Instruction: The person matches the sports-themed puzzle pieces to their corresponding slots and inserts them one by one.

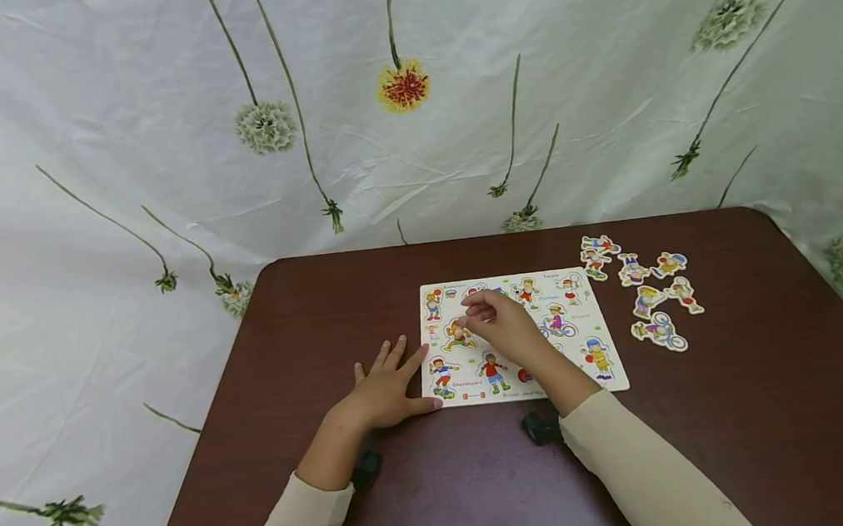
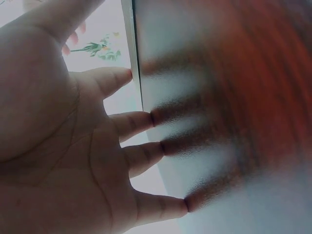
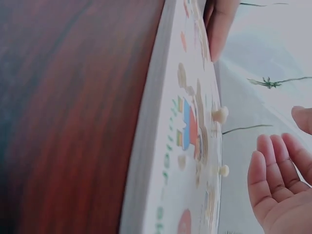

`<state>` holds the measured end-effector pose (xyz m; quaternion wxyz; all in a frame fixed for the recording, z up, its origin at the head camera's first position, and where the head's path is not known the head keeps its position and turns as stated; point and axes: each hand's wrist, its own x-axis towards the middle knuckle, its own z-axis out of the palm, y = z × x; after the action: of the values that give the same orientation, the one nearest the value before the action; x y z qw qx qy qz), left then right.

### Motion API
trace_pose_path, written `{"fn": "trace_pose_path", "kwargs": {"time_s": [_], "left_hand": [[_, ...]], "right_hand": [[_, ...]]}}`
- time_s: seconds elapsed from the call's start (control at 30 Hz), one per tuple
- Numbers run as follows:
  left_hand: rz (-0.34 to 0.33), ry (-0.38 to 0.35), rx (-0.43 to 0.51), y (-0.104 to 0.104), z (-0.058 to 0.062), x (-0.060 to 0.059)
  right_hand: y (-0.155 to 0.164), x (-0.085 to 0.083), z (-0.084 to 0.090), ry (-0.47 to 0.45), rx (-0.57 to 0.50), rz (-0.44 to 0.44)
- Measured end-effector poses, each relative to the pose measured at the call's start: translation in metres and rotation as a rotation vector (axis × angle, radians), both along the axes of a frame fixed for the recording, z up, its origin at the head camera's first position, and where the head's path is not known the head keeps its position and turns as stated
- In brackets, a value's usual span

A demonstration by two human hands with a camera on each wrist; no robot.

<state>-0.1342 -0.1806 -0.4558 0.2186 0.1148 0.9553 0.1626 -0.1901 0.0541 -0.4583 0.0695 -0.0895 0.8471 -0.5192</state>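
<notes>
A white picture puzzle board [image 1: 616, 380] with printed sports figures lies flat on the table. My left hand [image 1: 383, 392] rests spread at its left side, thumb and forefinger touching the board's edge. In the left wrist view, the other fingertips [image 2: 173, 207] press on the tabletop. Above the board hovers my right hand [image 1: 506, 327], its fingers loosely bent and holding nothing. Near its fingertips is a running-figure picture [image 1: 458, 335]. Small pale knobs [image 3: 221, 115] stick up from the board in the right wrist view. The right hand covers part of the upper middle of the board.
Several loose figure-shaped puzzle pieces, one a cyclist [image 1: 661, 332], lie to the right of the board on the dark brown table [image 1: 765, 400]. A flower-printed white cloth [image 1: 451, 168] hangs behind the table. Dark wrist-camera parts [image 1: 540, 428] show by both wrists.
</notes>
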Motion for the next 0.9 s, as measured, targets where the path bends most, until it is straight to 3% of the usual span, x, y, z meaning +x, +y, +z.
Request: {"fn": "trace_pose_path", "kwargs": {"time_s": [0.33,0.9], "left_hand": [[0.008,-0.003,-0.001,0.0,-0.001,0.0],[0.008,-0.005,0.017,0.0,0.002,0.001]], "right_hand": [[0.023,0.005,0.005,-0.025,-0.079,-0.044],[0.077,0.006,0.012,0.053,-0.12,-0.197]]}}
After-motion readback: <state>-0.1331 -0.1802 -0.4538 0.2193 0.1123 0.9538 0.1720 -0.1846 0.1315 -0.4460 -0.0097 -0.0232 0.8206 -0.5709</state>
